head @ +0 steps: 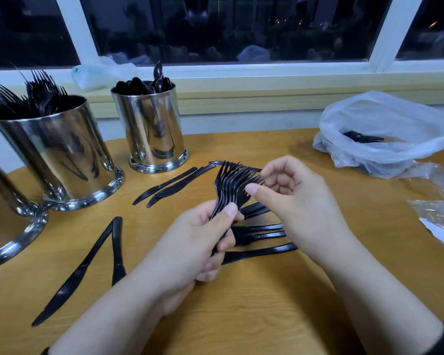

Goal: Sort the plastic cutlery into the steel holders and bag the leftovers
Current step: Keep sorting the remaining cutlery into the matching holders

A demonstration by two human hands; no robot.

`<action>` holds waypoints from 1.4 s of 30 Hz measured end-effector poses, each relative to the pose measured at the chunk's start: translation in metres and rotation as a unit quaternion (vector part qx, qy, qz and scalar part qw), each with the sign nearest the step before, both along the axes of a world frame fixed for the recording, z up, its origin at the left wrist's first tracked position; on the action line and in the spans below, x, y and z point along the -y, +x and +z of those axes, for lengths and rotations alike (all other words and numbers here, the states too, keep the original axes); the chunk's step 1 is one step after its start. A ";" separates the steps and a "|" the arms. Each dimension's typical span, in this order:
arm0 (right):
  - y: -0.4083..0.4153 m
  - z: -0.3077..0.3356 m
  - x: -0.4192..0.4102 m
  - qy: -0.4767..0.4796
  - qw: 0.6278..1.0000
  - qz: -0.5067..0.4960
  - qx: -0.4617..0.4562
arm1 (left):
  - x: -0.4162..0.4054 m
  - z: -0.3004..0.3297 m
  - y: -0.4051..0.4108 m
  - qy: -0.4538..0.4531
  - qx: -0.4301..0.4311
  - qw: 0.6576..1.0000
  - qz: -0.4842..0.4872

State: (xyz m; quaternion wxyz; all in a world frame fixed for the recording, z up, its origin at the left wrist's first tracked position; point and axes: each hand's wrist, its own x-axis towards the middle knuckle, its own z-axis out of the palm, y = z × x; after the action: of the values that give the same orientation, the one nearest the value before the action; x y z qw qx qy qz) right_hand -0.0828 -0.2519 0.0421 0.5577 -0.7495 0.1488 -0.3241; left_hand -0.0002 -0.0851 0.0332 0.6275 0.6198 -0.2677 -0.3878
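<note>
My left hand grips a fanned bundle of several black plastic forks by their handles, tines up. My right hand pinches the tines of the rightmost fork with thumb and fingers. Black plastic knives lie loose on the wooden table: two near the holders, two at the left, several under my hands. A steel holder at the left is full of forks. A second steel holder has spoons in it. A clear plastic bag at the right contains some black cutlery.
A third steel holder is cut off at the left edge. Crumpled clear wrapping lies at the right table edge. Another crumpled bag sits on the window sill behind the holders. A dark window fills the back.
</note>
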 end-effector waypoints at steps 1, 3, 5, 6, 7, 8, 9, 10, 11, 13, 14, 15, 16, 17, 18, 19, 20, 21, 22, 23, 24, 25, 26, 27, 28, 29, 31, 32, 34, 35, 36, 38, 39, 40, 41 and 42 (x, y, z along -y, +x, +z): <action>0.002 0.000 -0.002 0.017 1.000 0.004 0.003 | -0.001 0.001 0.000 0.001 -0.001 1.000 -0.005; 0.005 0.002 -0.006 0.049 0.999 0.020 0.009 | -0.001 0.001 0.000 -0.001 0.001 1.000 -0.018; 0.006 0.003 -0.010 0.057 0.997 0.044 0.011 | -0.003 0.004 0.000 -0.001 0.000 1.000 -0.026; 0.006 0.005 -0.012 0.051 0.997 0.059 0.009 | -0.004 0.004 0.001 0.001 0.003 0.999 -0.034; 0.005 0.005 -0.013 0.043 0.996 0.075 0.005 | -0.004 0.006 0.000 0.003 0.000 0.999 -0.040; 0.005 0.007 -0.015 0.036 0.995 0.088 0.001 | -0.005 0.006 0.001 0.006 -0.001 0.999 -0.050; 0.006 0.007 -0.016 0.027 0.995 0.096 -0.003 | -0.006 0.007 0.001 0.011 -0.006 0.999 -0.050; 0.007 0.008 -0.017 0.018 0.995 0.100 -0.007 | -0.007 0.007 0.002 0.015 -0.012 0.998 -0.053; 0.008 0.010 -0.018 0.012 0.995 0.101 -0.010 | -0.009 0.009 0.003 0.018 -0.017 0.998 -0.051; 0.009 0.013 -0.021 0.004 0.995 0.102 -0.016 | -0.013 0.011 0.004 0.022 -0.017 0.998 -0.056; 0.010 0.015 -0.023 -0.004 0.994 0.102 -0.024 | -0.014 0.012 0.005 0.023 -0.016 0.998 -0.059; 0.011 0.017 -0.024 -0.015 0.994 0.104 -0.034 | -0.016 0.014 0.006 0.024 -0.014 0.998 -0.059; 0.013 0.018 -0.025 -0.024 0.993 0.109 -0.045 | -0.018 0.014 0.008 0.023 -0.014 0.998 -0.060; 0.015 0.020 -0.027 -0.031 0.992 0.114 -0.053 | -0.020 0.016 0.009 0.023 -0.013 0.998 -0.056; 0.018 0.023 -0.030 -0.036 0.991 0.116 -0.059 | -0.023 0.018 0.011 0.019 -0.010 0.998 -0.054; 0.022 0.027 -0.033 -0.044 0.990 0.115 -0.063 | -0.025 0.019 0.013 0.015 -0.005 0.999 -0.047; 0.027 0.031 -0.036 -0.050 0.990 0.113 -0.065 | -0.029 0.020 0.016 0.008 -0.003 0.999 -0.036; 0.032 0.035 -0.040 -0.052 0.990 0.115 -0.065 | -0.032 0.022 0.019 0.001 0.003 1.000 -0.024; 0.037 0.041 -0.045 -0.053 0.990 0.119 -0.063 | -0.036 0.025 0.023 -0.011 0.009 1.000 -0.013; 0.042 0.047 -0.049 -0.062 0.989 0.123 -0.063 | -0.040 0.027 0.027 -0.024 0.018 1.000 -0.005; 0.047 0.052 -0.053 -0.081 0.987 0.122 -0.066 | -0.043 0.028 0.032 -0.035 0.028 0.999 0.005; 0.052 0.057 -0.058 -0.099 0.985 0.121 -0.068 | -0.047 0.030 0.036 -0.042 0.040 0.998 0.018; 0.058 0.062 -0.063 -0.111 0.984 0.121 -0.068 | -0.052 0.031 0.040 -0.046 0.050 0.997 0.031; 0.063 0.066 -0.068 -0.121 0.982 0.126 -0.068 | -0.056 0.032 0.044 -0.046 0.055 0.997 0.040; 0.067 0.071 -0.073 -0.130 0.980 0.136 -0.071 | -0.061 0.033 0.048 -0.047 0.053 0.996 0.046; 0.072 0.075 -0.078 -0.136 0.977 0.150 -0.073 | -0.066 0.035 0.052 -0.045 0.051 0.997 0.048; 0.081 0.082 -0.086 -0.135 0.970 0.184 -0.082 | -0.077 0.039 0.057 -0.041 0.049 0.997 0.044; 0.085 0.085 -0.089 -0.140 0.966 0.200 -0.089 | -0.082 0.041 0.060 -0.039 0.049 0.997 0.041; 0.092 0.090 -0.094 -0.161 0.956 0.222 -0.102 | -0.093 0.045 0.066 -0.034 0.052 0.997 0.041; 0.097 0.092 -0.097 -0.168 0.954 0.228 -0.103 | -0.098 0.047 0.068 -0.034 0.056 0.997 0.043; 0.101 0.095 -0.101 -0.173 0.952 0.231 -0.100 | -0.102 0.048 0.071 -0.037 0.062 0.996 0.047; 0.109 0.100 -0.108 -0.186 0.951 0.229 -0.090 | -0.110 0.051 0.077 -0.050 0.081 0.993 0.065; 0.115 0.102 -0.112 -0.195 0.950 0.227 -0.085 | -0.115 0.053 0.080 -0.061 0.090 0.991 0.079; 0.119 0.105 -0.116 -0.201 0.950 0.226 -0.079 | -0.119 0.054 0.083 -0.074 0.097 0.988 0.097; 0.125 0.108 -0.119 -0.204 0.951 0.222 -0.068 | -0.123 0.055 0.086 -0.088 0.101 0.984 0.118; 0.131 0.112 -0.122 -0.203 0.954 0.215 -0.055 | -0.127 0.056 0.089 -0.101 0.101 0.980 0.142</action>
State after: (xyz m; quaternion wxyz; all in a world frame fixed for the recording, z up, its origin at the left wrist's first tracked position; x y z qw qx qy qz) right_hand 0.0483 -0.1300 0.1536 0.4412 -0.8779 -0.0546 -0.1782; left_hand 0.0887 0.0415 0.0893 0.7053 0.6209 -0.2767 -0.2015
